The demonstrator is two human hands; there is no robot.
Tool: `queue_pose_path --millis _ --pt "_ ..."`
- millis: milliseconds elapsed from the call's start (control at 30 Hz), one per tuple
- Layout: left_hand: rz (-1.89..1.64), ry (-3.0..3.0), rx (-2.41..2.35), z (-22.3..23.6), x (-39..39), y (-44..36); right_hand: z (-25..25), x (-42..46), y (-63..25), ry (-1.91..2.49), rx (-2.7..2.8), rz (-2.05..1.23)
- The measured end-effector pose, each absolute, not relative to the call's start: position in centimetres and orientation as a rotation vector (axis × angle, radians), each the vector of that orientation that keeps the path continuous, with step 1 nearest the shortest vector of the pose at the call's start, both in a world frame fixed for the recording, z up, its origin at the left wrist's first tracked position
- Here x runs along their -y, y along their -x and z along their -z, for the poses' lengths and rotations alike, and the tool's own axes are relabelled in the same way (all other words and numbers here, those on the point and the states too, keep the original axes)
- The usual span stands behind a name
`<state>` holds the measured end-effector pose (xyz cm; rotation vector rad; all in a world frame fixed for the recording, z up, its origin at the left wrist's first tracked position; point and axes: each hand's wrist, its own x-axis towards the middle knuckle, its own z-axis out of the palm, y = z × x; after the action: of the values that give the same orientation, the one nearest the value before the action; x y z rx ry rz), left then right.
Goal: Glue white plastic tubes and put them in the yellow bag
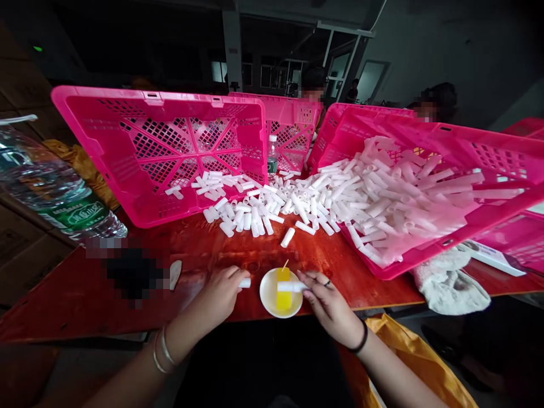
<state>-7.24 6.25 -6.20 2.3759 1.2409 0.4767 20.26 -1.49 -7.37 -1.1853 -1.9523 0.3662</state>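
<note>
My left hand [221,292] rests on the red table [85,294] and is closed on a short white tube [245,282] that sticks out toward a small white dish [268,297]. A yellow sponge [283,294] lies in the dish. My right hand [329,303] pinches another white tube [291,287] and holds it across the sponge. A loose pile of white tubes [272,207] spreads over the table beyond the dish. One single tube [288,237] lies apart, closest to the dish.
A pink crate [127,141] leans on its side at the left. Another pink crate [488,164] at the right spills many white tubes. A water bottle [55,198] lies at the far left. A grey cloth [454,286] sits at the table's right edge. Other people sit behind the crates.
</note>
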Motion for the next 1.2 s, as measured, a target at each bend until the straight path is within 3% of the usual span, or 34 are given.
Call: queue_pose_path --millis 133,400,633,800,1033,1200 --pt "-0.415 -2.458 -1.453 7.0 -5.7 6.8 8.0 1.6 -19.9 1.102 2.063 -0.307" --pt "-0.636 -2.227 -1.004 7.2 -4.1 3.7 7.5 2.0 -20.3 1.212 1.841 -0.673" --pt "-0.700 -2.184 -1.043 8.1 -4.2 2.8 7.2 1.9 -20.8 1.076 2.037 -0.398" --pt "-0.698 -2.187 -1.042 8.1 -4.1 2.9 7.3 2.2 -20.3 1.217 1.855 -0.696" --pt "-0.719 -2.200 -1.030 8.1 -4.0 3.0 6.6 2.2 -19.1 1.174 1.859 -0.555" --pt "-0.704 -2.191 -1.036 8.1 -4.1 3.0 6.9 2.4 -19.3 1.239 1.727 -0.753"
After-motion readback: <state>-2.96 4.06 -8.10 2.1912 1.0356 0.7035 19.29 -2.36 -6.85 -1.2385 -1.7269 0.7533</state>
